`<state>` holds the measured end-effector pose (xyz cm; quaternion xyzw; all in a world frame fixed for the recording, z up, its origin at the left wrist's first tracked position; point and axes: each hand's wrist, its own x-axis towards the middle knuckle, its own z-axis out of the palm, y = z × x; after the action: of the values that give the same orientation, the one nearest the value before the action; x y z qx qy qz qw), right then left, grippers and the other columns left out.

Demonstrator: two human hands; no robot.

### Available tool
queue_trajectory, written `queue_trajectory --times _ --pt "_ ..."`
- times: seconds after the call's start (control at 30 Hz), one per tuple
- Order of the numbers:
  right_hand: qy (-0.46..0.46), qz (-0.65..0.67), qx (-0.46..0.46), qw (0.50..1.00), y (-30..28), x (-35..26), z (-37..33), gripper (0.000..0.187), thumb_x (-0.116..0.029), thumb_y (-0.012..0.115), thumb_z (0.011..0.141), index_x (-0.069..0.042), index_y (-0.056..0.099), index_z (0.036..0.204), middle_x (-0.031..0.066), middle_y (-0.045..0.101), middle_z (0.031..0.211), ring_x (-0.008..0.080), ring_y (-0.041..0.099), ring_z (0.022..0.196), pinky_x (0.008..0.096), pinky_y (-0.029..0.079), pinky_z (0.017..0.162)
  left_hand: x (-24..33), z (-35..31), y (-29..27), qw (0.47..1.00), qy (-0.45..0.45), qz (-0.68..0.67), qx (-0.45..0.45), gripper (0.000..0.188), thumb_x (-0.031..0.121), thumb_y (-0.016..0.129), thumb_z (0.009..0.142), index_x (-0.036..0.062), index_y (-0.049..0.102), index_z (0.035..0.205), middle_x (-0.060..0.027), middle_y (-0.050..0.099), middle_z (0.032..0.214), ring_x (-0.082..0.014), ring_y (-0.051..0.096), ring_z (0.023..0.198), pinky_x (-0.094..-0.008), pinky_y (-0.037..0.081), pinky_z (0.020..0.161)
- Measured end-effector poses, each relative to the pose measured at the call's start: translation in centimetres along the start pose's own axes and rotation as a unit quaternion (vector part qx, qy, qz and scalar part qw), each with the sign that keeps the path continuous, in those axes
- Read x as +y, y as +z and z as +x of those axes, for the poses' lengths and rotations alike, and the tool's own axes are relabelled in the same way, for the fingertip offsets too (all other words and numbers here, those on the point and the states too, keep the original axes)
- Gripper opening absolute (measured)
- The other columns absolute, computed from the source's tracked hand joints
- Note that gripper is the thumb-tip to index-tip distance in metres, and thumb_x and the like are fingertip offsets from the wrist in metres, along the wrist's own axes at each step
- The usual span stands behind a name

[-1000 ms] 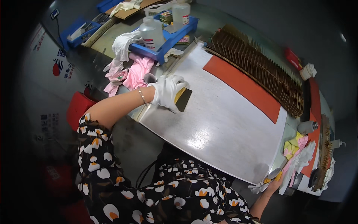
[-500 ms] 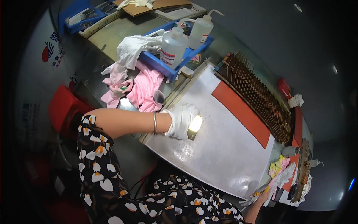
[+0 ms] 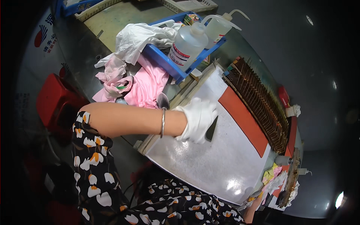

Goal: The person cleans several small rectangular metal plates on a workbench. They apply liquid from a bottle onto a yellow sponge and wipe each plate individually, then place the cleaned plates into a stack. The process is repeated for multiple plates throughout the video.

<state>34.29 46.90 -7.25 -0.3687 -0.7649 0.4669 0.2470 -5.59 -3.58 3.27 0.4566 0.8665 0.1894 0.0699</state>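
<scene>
My left hand (image 3: 198,120), in a white glove, is closed on a small flat glossy panel (image 3: 212,129) that looks dark from this angle. It is over the white sheet (image 3: 187,161) covering the work board, with a metal bangle (image 3: 163,122) at the wrist. At the lower right is my right hand (image 3: 255,204), beside crumpled white, pink and yellow cloths (image 3: 270,178); its fingers are mostly hidden, so its hold cannot be made out. An orange-red strip (image 3: 243,122) lies along the sheet's far side.
Beyond the strip stands a long slotted brown rack (image 3: 262,108). A blue tray (image 3: 165,63) holds squeeze bottles (image 3: 187,47), with white cloth (image 3: 140,41) and pink cloth (image 3: 148,84) beside it. A red stool (image 3: 60,101) is at left, and a second rack (image 3: 290,183) at far right.
The panel has tilted from catching bright light to looking dark. My left hand appears farther right in the picture, and the whole view has shifted slightly.
</scene>
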Motion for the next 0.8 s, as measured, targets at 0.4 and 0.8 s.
queue_trajectory --times 0.4,0.8 --pt "-0.056 -0.042 0.021 0.997 2.0 -2.2 -1.7 0.027 -0.024 0.044 0.095 -0.001 0.057 0.092 0.0009 0.056 0.082 0.0087 0.051 0.072 0.0242 0.041 0.063 -5.3 21.9 -11.5 0.949 -0.270 0.053 0.153 0.062 0.037 0.067 0.066 0.0062 0.057 0.119 -0.0151 0.050 0.124 -0.0285 0.052 0.113 -0.0382 0.046 0.090" --pt "0.013 0.059 0.089 0.994 4.8 -5.6 -3.1 0.026 -0.024 0.045 0.095 -0.002 0.057 0.090 -0.0012 0.055 0.077 0.0065 0.049 0.067 0.0214 0.039 0.060 -4.1 29.8 -9.0 0.976 -0.071 0.173 0.116 0.082 0.045 0.071 0.060 0.0030 0.047 0.125 -0.0152 0.051 0.121 -0.0293 0.051 0.111 -0.0397 0.046 0.089"
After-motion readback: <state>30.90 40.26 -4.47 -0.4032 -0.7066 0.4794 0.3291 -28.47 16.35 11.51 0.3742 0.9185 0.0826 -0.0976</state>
